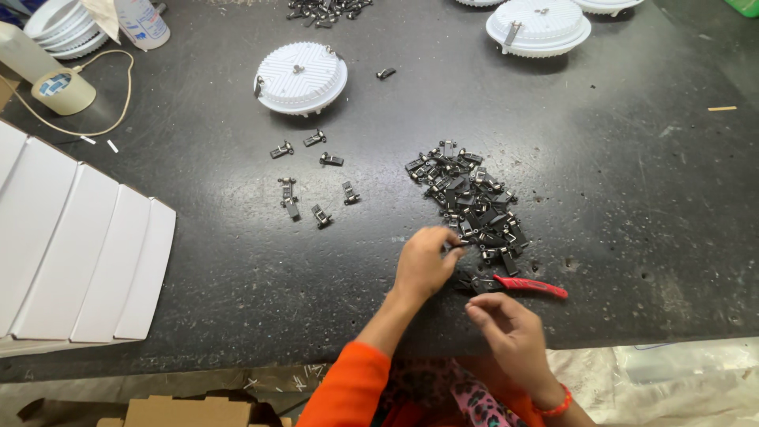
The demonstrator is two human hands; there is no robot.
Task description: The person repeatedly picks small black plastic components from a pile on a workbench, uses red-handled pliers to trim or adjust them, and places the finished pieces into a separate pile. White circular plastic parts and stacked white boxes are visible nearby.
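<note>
The heap of small black metal spring clips (468,202) lies on the dark speckled bench (632,182), stretching diagonally away from the person, up and to the left. The left hand (424,261) is the nearer one: it sits at the heap's near end, fingers pinched shut on one small black clip (458,245) at the edge. The right hand (512,332) hangs just off the bench's front edge, fingers curled with thumb meeting forefinger; whether it holds anything I cannot tell. Red-handled pliers (528,285) lie between the hands, long axis roughly left to right.
</note>
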